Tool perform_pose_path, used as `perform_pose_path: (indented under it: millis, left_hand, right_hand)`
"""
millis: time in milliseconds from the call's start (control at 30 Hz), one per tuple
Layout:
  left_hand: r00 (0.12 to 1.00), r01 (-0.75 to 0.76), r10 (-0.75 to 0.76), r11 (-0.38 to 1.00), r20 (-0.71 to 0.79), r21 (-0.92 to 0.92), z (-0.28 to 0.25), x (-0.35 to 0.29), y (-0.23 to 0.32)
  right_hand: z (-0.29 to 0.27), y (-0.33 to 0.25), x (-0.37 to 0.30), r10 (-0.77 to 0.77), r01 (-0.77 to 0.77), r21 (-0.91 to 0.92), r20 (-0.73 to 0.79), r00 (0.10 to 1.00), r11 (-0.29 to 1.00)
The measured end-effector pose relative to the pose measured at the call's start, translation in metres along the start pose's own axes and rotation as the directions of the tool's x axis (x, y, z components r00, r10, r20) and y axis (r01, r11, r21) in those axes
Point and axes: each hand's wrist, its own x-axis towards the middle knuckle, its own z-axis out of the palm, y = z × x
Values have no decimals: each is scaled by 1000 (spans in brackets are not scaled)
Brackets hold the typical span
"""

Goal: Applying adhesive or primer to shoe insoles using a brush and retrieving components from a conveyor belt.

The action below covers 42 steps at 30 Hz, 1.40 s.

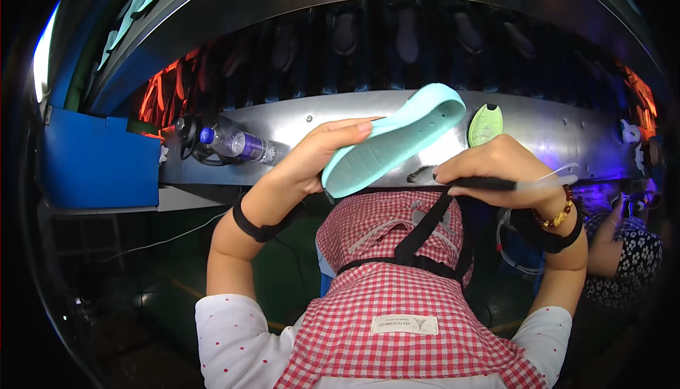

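Observation:
My left hand [320, 150] is closed around the edge of a light turquoise shoe sole [393, 141], thumb on the near rim. The sole is raised and tilted above the metal ledge, its hollow inner side showing, with small holes toward the far end. In my right hand [496, 161] is a slim black-handled brush [490, 183], gripped like a pen. Its dark bristles [423, 175] point left, just below the sole and apart from it. Pale clear tubing [559, 176] shows by the handle's rear end. Just beyond my right hand, a light green oval piece [485, 126] lies on the ledge.
The metal ledge [312, 114] runs across in front of me, with a dark row of sole-shaped pieces [407, 38] behind it. A clear bottle [241, 145] lies at its left, beside a dark-lidded container [190, 134]. A blue box [99, 159] stands far left. Another person's patterned clothing [627, 269] shows at right.

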Motion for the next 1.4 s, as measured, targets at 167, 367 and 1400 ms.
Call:
perform_pose_path:
  millis: [167, 367, 1400]
  left_hand:
    - [990, 7, 45, 932, 135, -363, 7, 10, -15]
    - [998, -41, 57, 811, 9, -583, 0, 18, -42]
    - [300, -615, -380, 624, 875, 482, 223, 4, -53]
  right_hand:
    - [18, -4, 12, 309, -186, 550, -139, 941, 814]
    - [24, 38, 11, 486, -137, 492, -706, 515, 860]
    - [65, 64, -106, 755, 440, 784, -587, 293, 438]
